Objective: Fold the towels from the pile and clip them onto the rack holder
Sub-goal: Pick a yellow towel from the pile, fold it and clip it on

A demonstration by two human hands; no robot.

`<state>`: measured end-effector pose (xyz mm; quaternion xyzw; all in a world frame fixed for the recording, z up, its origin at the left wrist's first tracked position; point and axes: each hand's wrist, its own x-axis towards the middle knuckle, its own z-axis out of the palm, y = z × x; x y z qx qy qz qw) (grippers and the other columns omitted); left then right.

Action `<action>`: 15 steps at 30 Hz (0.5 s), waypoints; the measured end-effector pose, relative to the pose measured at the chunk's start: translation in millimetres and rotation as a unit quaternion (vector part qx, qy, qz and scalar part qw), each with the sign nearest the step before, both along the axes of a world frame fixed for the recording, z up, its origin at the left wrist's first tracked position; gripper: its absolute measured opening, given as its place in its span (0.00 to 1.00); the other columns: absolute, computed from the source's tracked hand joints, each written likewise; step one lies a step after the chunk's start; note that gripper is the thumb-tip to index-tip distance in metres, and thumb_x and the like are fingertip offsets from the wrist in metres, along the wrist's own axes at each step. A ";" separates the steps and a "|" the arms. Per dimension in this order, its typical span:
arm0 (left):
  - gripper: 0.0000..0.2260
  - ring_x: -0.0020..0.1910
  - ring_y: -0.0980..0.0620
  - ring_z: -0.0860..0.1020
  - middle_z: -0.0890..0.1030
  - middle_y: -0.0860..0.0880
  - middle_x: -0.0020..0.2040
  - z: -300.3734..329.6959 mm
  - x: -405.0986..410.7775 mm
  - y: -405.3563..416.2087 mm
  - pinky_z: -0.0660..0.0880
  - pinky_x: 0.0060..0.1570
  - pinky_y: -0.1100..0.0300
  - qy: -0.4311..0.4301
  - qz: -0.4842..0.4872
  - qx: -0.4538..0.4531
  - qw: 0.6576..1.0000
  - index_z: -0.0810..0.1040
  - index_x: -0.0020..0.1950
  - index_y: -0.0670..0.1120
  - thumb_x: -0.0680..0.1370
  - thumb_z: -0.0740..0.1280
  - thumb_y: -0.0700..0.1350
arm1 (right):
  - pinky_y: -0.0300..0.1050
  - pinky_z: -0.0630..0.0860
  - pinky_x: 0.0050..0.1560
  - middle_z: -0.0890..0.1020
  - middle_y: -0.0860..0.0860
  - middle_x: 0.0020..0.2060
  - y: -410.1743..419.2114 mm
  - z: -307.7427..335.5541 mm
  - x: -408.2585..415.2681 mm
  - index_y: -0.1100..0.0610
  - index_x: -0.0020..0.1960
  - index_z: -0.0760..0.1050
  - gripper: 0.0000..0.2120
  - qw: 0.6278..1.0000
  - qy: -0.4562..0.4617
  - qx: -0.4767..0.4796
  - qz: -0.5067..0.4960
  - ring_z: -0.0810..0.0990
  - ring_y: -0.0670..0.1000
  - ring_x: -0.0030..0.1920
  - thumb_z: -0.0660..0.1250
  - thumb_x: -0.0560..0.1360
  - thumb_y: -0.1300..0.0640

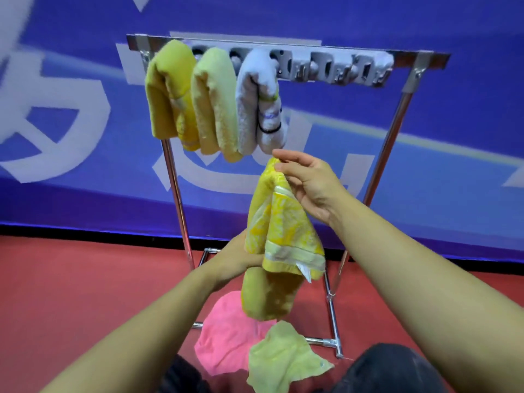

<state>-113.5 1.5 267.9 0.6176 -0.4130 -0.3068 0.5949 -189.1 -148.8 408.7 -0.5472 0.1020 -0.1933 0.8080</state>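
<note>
The right hand (307, 184) pinches the top fold of a bright yellow patterned terry towel (279, 222), which hangs down from that pinch with its pale-banded hem and white label at the bottom. Lower and to the left of the pinch, the left hand (241, 258) holds the towel's side, fingers hidden behind the cloth. Just above the pinch hangs a white folded towel (252, 106), clipped to the silver metal rack holder (334, 68); left of it hang a pale green folded towel (214, 100) and a mustard yellow folded towel (167, 92). Well below the grip, a pink cloth (224, 333) and a light green cloth (283, 358) lie on the red floor (71, 293).
</note>
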 end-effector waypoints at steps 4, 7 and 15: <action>0.27 0.49 0.56 0.82 0.84 0.54 0.50 7.0 -17.4 0.8 0.78 0.48 0.62 0.050 0.006 0.028 0.998 0.75 0.62 0.47 0.68 0.77 0.29 | 0.41 0.82 0.44 0.79 0.55 0.36 -7.9 -3.5 2.0 0.61 0.53 0.81 0.12 0.991 0.000 0.014 -0.130 0.79 0.48 0.34 0.64 0.77 0.73; 0.45 0.60 0.65 0.76 0.74 0.60 0.68 5.1 -29.2 7.9 0.73 0.55 0.70 0.029 0.006 0.182 0.983 0.58 0.79 0.49 0.70 0.81 0.37 | 0.41 0.82 0.50 0.76 0.54 0.34 -5.6 -1.6 -2.1 0.60 0.54 0.81 0.12 0.983 -0.020 0.051 -0.177 0.78 0.47 0.33 0.64 0.77 0.72; 0.65 0.82 0.52 0.49 0.45 0.48 0.83 -10.1 -79.4 -33.9 0.54 0.80 0.52 -0.014 0.057 0.265 0.962 0.39 0.83 0.47 0.63 0.80 0.66 | 0.40 0.83 0.49 0.77 0.57 0.37 27.8 17.7 0.6 0.65 0.61 0.78 0.15 0.953 -0.082 0.174 -0.236 0.80 0.48 0.36 0.60 0.79 0.74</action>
